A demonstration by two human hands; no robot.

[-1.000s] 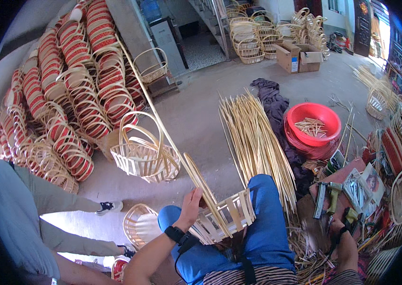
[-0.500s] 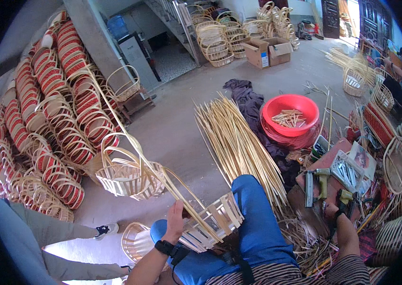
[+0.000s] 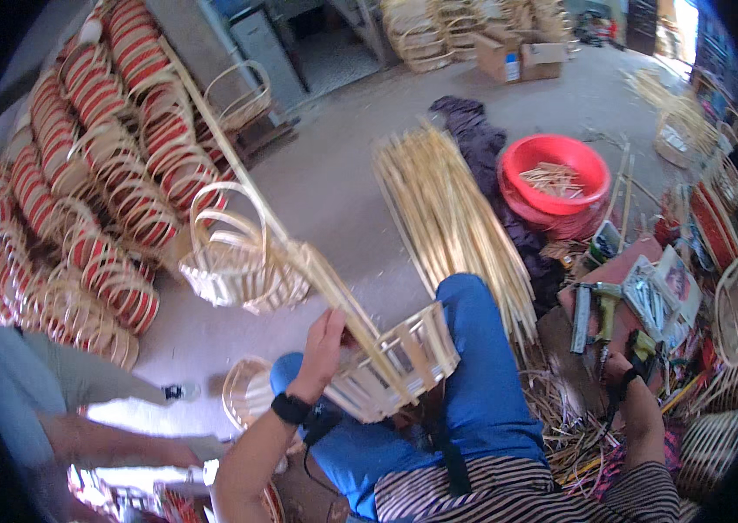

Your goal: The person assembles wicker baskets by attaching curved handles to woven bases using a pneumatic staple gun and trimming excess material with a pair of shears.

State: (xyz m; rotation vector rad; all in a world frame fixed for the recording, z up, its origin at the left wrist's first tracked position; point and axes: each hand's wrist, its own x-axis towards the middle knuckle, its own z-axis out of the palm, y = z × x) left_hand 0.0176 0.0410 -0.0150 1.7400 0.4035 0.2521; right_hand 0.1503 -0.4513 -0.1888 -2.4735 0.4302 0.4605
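A half-made slat basket (image 3: 399, 362) rests on the person's lap, against the blue trouser knee (image 3: 482, 349). A long cane strip (image 3: 282, 231) runs from its rim up and away to the far left. The left hand (image 3: 324, 336) is closed around that strip just at the basket's near left edge; a black watch (image 3: 291, 408) sits on the wrist. The right hand (image 3: 626, 370) is well apart to the right, down among tools, curled on a dark handle (image 3: 639, 344); how tight the grip is cannot be told.

Just left of the basket stands a finished handled basket (image 3: 234, 261). Beyond the knee lies a bundle of canes (image 3: 452, 209), and right of it a red tub (image 3: 556, 179) holding short sticks. Stacked red-banded baskets (image 3: 81, 183) fill the far left. Another person's leg (image 3: 64, 383) lies near left.
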